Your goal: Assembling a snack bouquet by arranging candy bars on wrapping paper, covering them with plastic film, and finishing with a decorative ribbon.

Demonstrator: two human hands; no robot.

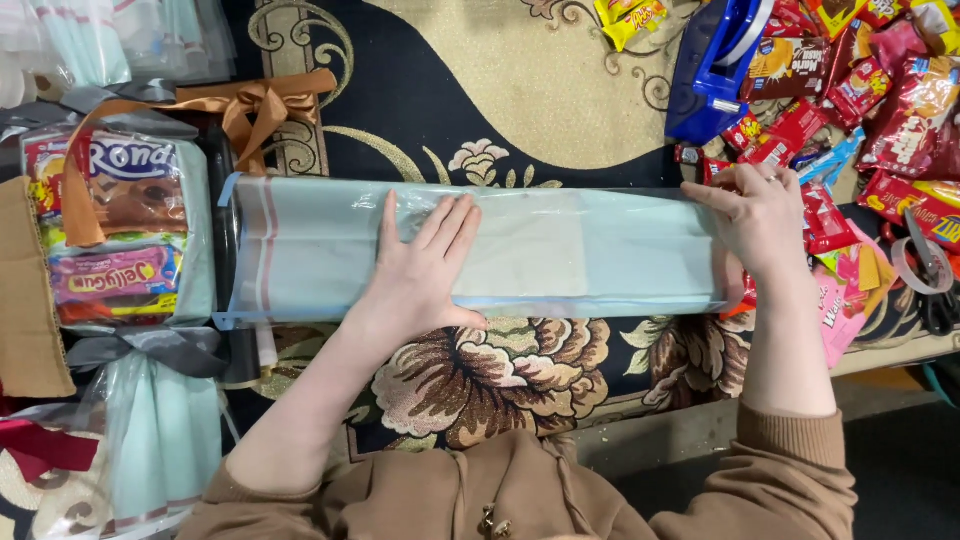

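Observation:
A long roll of pale mint and clear cellophane wrap (pixel 560 250) lies across a dark floral carpet (pixel 500 110). My left hand (pixel 420 265) rests flat on its middle, fingers spread, pressing it down. My right hand (pixel 765 215) is at the roll's right end, fingers curled over the top edge and thumb side against the end. Both sleeves are tan.
A wrapped snack bundle with a brown ribbon bow (pixel 120 220) sits at the left, with grey ribbon (pixel 150 350) below it. A blue tape dispenser (pixel 715 65) and a heap of red and yellow snack packets (pixel 880 110) lie at the upper right. Scissors (pixel 935 285) rest at the right edge.

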